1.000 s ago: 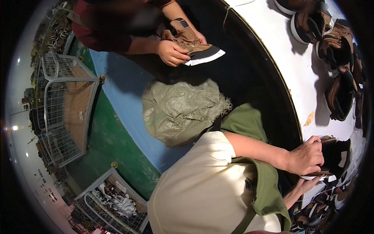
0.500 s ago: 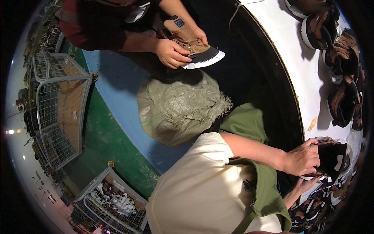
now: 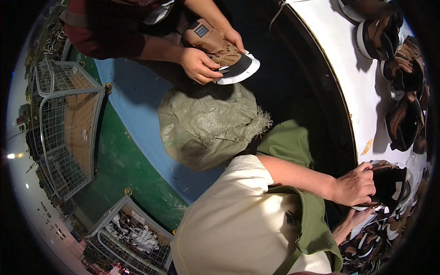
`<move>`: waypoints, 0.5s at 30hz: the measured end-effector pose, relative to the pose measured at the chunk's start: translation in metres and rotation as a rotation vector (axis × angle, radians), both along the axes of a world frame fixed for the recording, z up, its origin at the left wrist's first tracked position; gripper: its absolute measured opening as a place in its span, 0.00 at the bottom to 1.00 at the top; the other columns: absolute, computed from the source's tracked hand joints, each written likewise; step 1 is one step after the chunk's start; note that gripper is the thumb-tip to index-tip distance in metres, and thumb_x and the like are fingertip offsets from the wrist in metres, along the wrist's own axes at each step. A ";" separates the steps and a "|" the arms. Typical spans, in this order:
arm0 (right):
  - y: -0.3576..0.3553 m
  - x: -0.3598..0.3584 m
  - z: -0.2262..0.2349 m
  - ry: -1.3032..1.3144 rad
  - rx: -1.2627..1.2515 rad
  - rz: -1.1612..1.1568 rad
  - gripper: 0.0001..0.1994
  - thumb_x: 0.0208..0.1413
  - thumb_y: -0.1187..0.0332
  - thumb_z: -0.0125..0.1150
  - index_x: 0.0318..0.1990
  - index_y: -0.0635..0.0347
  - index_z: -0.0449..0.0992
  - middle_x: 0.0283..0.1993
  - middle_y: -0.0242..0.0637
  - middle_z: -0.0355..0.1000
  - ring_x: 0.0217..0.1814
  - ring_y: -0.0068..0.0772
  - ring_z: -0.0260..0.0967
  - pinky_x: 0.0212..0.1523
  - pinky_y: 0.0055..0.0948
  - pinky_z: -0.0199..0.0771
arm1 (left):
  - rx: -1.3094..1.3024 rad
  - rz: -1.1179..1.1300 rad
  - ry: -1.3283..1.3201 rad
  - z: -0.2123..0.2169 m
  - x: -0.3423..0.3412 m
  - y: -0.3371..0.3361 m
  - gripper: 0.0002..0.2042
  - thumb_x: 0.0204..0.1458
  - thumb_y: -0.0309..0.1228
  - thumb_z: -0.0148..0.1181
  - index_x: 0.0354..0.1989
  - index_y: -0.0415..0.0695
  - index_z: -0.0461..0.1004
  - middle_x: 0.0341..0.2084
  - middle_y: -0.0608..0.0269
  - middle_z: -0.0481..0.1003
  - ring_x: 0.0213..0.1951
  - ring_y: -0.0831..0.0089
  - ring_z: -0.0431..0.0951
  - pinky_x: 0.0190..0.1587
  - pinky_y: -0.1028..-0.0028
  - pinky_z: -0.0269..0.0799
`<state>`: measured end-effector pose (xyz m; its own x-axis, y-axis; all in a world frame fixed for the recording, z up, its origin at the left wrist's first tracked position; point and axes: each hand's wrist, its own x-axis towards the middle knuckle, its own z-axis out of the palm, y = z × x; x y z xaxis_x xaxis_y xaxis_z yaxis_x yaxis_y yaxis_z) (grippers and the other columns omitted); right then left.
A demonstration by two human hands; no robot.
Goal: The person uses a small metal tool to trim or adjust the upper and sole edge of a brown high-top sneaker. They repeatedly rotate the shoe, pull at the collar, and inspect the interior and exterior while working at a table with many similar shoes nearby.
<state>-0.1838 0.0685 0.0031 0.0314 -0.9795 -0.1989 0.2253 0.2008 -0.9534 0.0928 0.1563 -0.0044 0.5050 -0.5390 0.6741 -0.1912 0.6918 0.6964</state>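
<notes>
My left hand (image 3: 355, 185) comes in from the cream sleeve and is closed over the near edge of a black and brown shoe (image 3: 388, 189) at the lower right. Its fingers curl onto the upper beside the dark opening. Just below, my right hand (image 3: 356, 219) holds the same shoe from underneath by the pale sole, its fingers partly hidden. The shoe rests at or just above the curved edge of the white worktop (image 3: 339, 41). Across from me, a co-worker in dark red holds a brown shoe (image 3: 214, 48) with a black toe and white sole in both hands.
Several dark shoes (image 3: 403, 121) stand along the worktop's right side, and more lie heaped at the lower right. A grey-green woven sack (image 3: 208, 126) sits between me and the co-worker. Wire carts (image 3: 68, 133) stand on the green floor to the left, one with white pieces inside.
The co-worker's shoe has tilted and shifted slightly left, its toe turning more toward the right hand side. My hands have kept their hold on my shoe with barely any movement.
</notes>
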 end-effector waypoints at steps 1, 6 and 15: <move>0.003 0.006 0.000 0.038 0.005 -0.091 0.18 0.64 0.55 0.46 0.51 0.58 0.68 0.48 0.33 0.68 0.50 0.29 0.67 0.55 0.32 0.67 | -0.001 -0.002 0.001 0.000 0.000 0.000 0.09 0.39 0.33 0.65 0.21 0.43 0.72 0.19 0.61 0.70 0.33 0.62 0.68 0.54 0.56 0.53; 0.013 0.037 0.007 0.086 -0.021 -0.166 0.17 0.62 0.55 0.48 0.46 0.60 0.69 0.43 0.35 0.70 0.44 0.28 0.69 0.45 0.29 0.73 | 0.012 -0.009 0.002 0.000 -0.001 -0.001 0.09 0.38 0.33 0.65 0.21 0.43 0.72 0.19 0.61 0.70 0.33 0.62 0.68 0.55 0.56 0.53; 0.005 -0.009 -0.003 -0.033 -0.020 0.111 0.17 0.63 0.54 0.47 0.49 0.57 0.69 0.45 0.31 0.70 0.46 0.27 0.67 0.51 0.30 0.69 | 0.029 -0.059 -0.060 -0.003 0.009 0.009 0.09 0.43 0.33 0.63 0.27 0.41 0.72 0.22 0.63 0.69 0.33 0.64 0.68 0.55 0.52 0.55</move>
<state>-0.1923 0.0731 -0.0003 0.1457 -0.9735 -0.1764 0.2343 0.2072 -0.9498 0.1022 0.1653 -0.0071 0.4306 -0.5865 0.6860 -0.1926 0.6828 0.7047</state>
